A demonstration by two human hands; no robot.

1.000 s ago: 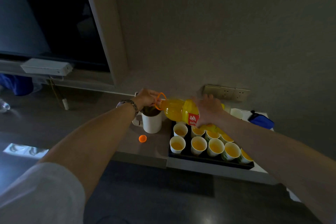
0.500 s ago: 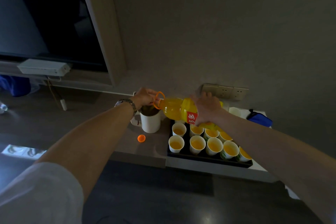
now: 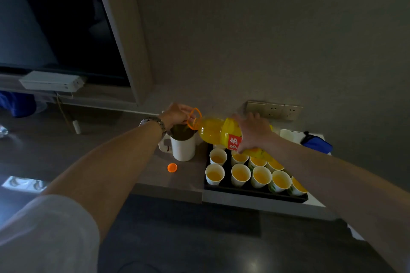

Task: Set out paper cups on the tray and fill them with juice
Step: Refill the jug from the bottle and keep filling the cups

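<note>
A black tray (image 3: 244, 191) on the counter holds several white paper cups (image 3: 240, 174), each with orange juice in it. Above the tray's back left, an orange juice bottle (image 3: 213, 131) lies almost level, its open neck pointing left over a white mug (image 3: 183, 149). My right hand (image 3: 253, 132) grips the bottle round its yellow and red label. My left hand (image 3: 177, 114) holds the orange carry loop at the bottle's neck, just above the mug. The bottle hides the back cups.
The orange bottle cap (image 3: 172, 167) lies on the counter in front of the mug. A blue pouch (image 3: 316, 143) and a white cup (image 3: 286, 134) sit at the back right. Wall sockets (image 3: 275, 109) are behind the bottle. A dark screen (image 3: 51, 29) fills the upper left.
The bottle, both hands and the view have hardly shifted; the bottle stays tipped over the mug.
</note>
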